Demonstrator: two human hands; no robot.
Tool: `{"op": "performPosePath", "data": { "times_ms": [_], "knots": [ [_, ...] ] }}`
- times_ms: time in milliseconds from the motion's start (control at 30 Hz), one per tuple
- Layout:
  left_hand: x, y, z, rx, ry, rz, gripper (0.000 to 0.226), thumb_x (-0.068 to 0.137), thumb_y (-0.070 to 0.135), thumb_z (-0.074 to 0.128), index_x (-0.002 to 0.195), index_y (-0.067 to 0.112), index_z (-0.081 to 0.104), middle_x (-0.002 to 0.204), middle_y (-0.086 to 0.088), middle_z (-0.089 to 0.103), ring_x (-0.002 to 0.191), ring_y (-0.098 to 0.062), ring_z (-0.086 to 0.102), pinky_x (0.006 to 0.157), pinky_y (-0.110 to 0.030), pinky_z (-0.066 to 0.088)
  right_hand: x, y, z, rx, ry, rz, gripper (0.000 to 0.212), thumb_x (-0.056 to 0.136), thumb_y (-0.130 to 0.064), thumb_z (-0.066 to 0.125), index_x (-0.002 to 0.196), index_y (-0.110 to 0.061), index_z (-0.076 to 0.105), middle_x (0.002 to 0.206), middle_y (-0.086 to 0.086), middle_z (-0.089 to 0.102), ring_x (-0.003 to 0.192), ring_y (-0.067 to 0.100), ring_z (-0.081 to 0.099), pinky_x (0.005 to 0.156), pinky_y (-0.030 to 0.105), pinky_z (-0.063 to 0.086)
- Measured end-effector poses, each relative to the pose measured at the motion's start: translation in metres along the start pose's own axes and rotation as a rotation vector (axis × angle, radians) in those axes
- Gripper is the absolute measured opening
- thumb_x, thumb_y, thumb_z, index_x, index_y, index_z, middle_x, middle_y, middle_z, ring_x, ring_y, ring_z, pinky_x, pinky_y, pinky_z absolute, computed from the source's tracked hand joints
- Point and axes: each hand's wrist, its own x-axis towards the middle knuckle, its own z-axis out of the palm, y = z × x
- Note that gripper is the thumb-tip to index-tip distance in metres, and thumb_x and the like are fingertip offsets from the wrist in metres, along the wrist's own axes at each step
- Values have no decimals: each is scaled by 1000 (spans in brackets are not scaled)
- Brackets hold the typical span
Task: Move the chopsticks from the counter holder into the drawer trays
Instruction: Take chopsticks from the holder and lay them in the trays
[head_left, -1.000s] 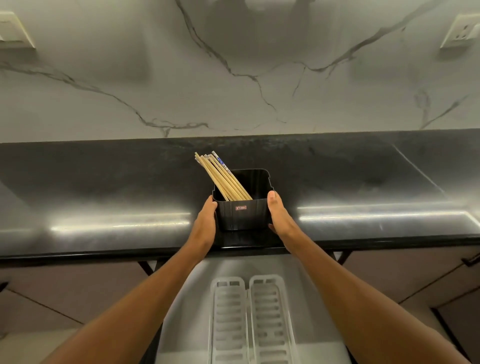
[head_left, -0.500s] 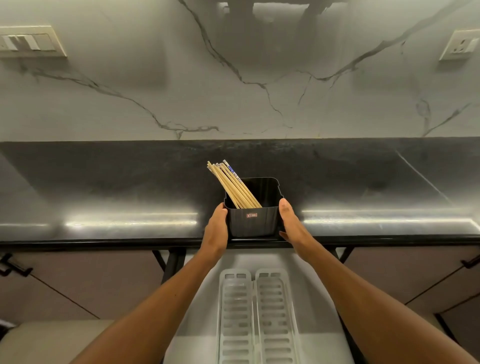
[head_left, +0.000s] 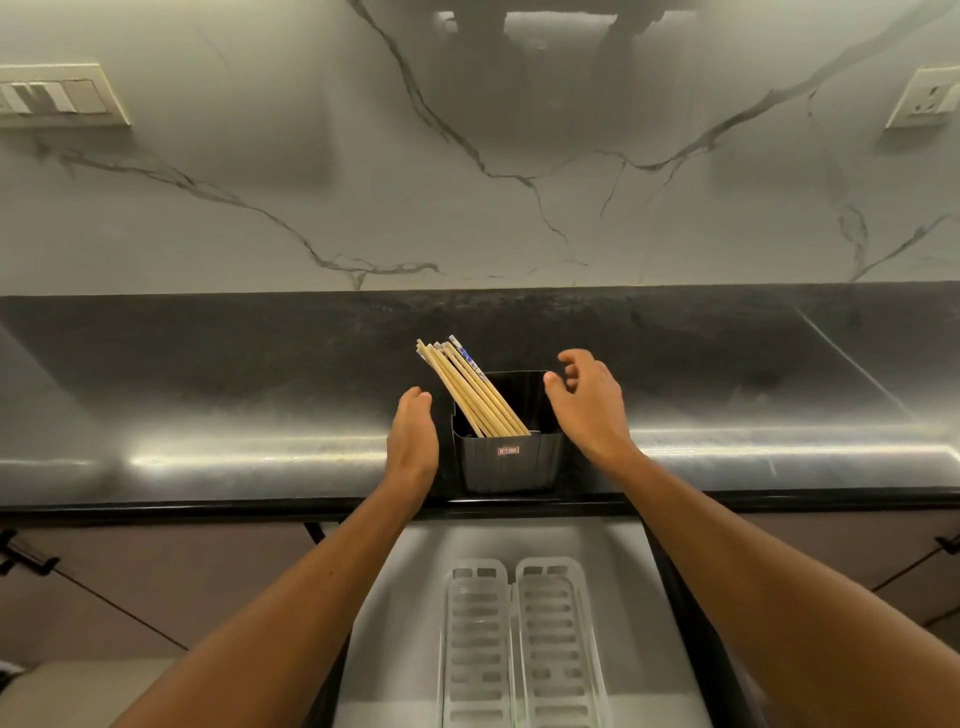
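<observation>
A black rectangular holder (head_left: 511, 462) stands at the front edge of the dark counter (head_left: 208, 395). Several wooden chopsticks (head_left: 470, 395) lean out of it toward the back left, one with a blue-and-white patterned end. My left hand (head_left: 413, 441) hovers just left of the holder, fingers straight, a small gap between them. My right hand (head_left: 589, 400) is raised at the holder's back right corner, fingers loosely spread, holding nothing. Below the counter, an open drawer (head_left: 597, 551) carries two white slotted trays (head_left: 519, 644) side by side.
A marble-patterned wall rises behind the counter, with a switch plate (head_left: 57, 96) at upper left and a socket (head_left: 927, 98) at upper right. Closed cabinet fronts with dark handles (head_left: 26, 556) flank the drawer on both sides.
Both hands have let go of the holder's sides. The left has drawn slightly away to the left; the right has lifted and moved toward the holder's back right corner. The holder stays at the counter edge.
</observation>
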Motion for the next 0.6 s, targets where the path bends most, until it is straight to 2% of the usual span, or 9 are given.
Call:
{"op": "performPosePath", "data": {
  "times_ms": [100,200,267,367,600],
  "knots": [
    [8,8,-2,-11,16,15,55,94,41,30,145,19,32,149,-7,38,137,-25,35,112,-52,30,20,-15,11,-87,-223,3,32,91,-28,58,121,-16,55,106,3,64,91,13,59,75,24,46],
    [13,10,-2,-3,12,18,56,93,41,30,146,21,29,149,-7,38,136,-26,36,110,-53,32,32,-25,28,-245,-500,47,32,89,-25,61,119,-12,56,109,9,65,93,18,63,78,29,53],
    [16,9,-4,0,10,9,56,94,39,31,147,22,26,149,-8,37,135,-27,37,109,-54,35,37,-28,41,-302,-596,81,39,88,-23,64,123,-10,53,116,11,63,99,21,63,82,31,54],
    [19,7,-9,1,12,-14,55,96,37,32,148,23,24,148,-9,37,132,-27,40,106,-53,39,42,-28,56,-352,-655,110,48,85,-25,69,126,-8,51,122,13,60,107,25,61,90,36,53],
    [26,-1,-21,69,44,-37,52,98,36,29,147,21,24,147,-9,39,132,-28,41,108,-54,36,50,-21,65,-360,-630,43,47,80,-26,74,121,-13,55,119,10,64,104,24,63,89,41,54]
  ]
}}
